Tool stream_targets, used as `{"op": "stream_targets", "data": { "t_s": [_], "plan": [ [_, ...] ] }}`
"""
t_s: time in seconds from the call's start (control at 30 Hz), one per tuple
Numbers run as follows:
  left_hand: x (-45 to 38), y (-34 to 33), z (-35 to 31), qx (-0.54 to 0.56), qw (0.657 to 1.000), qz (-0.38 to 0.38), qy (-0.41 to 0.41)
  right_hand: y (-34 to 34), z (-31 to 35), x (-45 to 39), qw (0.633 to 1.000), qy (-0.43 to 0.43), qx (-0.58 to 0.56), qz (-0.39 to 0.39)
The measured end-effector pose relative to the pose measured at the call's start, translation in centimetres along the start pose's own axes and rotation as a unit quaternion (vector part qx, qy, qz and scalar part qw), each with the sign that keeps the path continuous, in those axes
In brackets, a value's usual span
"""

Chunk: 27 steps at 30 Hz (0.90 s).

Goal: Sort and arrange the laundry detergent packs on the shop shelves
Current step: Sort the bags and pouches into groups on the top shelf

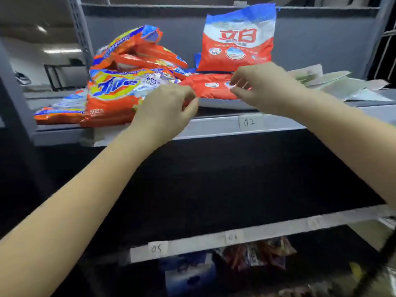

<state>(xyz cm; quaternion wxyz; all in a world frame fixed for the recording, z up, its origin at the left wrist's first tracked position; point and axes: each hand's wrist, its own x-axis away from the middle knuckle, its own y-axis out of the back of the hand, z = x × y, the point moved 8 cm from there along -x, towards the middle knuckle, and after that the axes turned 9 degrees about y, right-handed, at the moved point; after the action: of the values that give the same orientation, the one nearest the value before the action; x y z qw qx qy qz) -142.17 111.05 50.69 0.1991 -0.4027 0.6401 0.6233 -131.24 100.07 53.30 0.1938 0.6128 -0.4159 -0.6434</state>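
Red pack [211,88] lying flat, partly hidden by hands [260,86].

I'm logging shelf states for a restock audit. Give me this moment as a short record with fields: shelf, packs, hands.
shelf: grey metal shelf, label 02 on its front edge
upright pack: red-and-blue detergent pack standing against the back panel
flat pack: red detergent pack lying in front of it
pile: orange detergent packs heaped to the left
left hand: fingers curled at the flat pack's near edge
right hand: fingers curled over the flat pack
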Motion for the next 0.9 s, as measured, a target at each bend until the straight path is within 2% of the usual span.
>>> {"op": "stream_targets", "data": {
  "t_s": [0.17,0.3,0.53,0.67,0.9],
  "plan": [
    [8.6,-5.5,-5.1,0.018,0.998,0.057,0.009,-0.8,-1.8,10.5,0.999,-0.004,-0.054,0.0],
    [15.1,-11.5,-7.7,0.025,0.987,0.15,0.049,-4.8,-3.1,19.0,0.993,-0.04,-0.081,0.072],
    [25.4,-23.0,-10.4,0.011,0.95,0.303,0.077,-16.4,-5.4,32.6,0.962,-0.112,-0.131,0.212],
    [30.2,-29.6,-10.2,-0.005,0.923,0.374,0.085,-24.4,-7.1,39.3,0.929,-0.166,-0.154,0.294],
    [36.8,-43.5,-8.4,-0.021,0.865,0.494,0.086,-39.1,-9.9,47.4,0.847,-0.272,-0.195,0.413]
  ]
}}
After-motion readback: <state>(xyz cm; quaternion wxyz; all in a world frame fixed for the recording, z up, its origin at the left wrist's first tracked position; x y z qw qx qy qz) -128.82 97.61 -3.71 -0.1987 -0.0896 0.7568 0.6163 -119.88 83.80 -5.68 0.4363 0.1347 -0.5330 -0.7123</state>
